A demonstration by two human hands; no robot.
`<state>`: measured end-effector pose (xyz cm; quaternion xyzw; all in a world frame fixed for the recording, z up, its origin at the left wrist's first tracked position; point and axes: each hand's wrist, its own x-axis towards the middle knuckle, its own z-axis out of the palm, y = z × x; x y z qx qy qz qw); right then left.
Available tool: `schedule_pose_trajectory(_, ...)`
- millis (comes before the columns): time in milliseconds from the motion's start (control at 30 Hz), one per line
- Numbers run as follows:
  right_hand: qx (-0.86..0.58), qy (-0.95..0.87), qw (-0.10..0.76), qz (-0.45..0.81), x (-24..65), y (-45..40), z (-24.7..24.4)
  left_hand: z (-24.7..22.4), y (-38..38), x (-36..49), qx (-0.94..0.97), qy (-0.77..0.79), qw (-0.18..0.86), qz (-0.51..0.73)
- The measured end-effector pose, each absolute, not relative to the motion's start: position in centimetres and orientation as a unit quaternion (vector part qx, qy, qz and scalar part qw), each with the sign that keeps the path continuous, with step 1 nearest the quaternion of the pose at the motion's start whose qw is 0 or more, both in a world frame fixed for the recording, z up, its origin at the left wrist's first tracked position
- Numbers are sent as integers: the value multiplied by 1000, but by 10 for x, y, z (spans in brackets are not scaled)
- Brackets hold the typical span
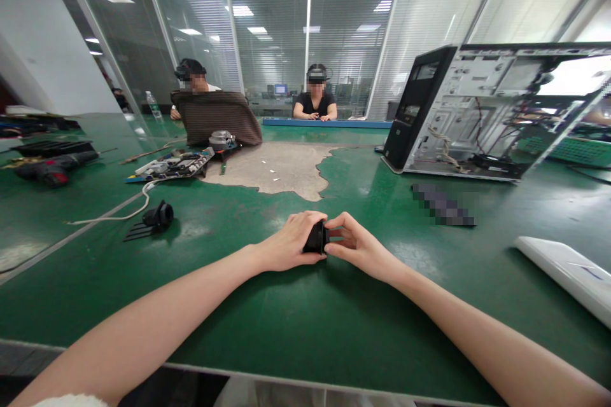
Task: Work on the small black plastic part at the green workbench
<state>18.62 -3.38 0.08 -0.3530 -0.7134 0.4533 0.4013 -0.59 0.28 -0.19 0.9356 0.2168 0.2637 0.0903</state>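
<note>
The small black part (314, 240) is between both hands, midway along the near edge of the table (286, 324); whether it rests on the surface is unclear. The left hand (289, 243) wraps its left side, while the right hand (361, 247) pinches its right end with thumb and fingertips. Working well here likely means keeping the left grip firm and letting the right fingertips press evenly, low over the table. A pronged black piece (162, 216) lies toward the left edge.
</note>
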Motion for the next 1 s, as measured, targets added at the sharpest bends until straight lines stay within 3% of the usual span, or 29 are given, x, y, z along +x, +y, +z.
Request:
schedule_pose_trajectory(700, -375, -708, 418, 429, 186, -29, -4, 0, 2, -6, 935, 217, 91, 264)
schedule_pose_trajectory(1000, -340, -704, 398, 480, 187, -32, -1, -1, 2, -6, 936, 222, 93, 258)
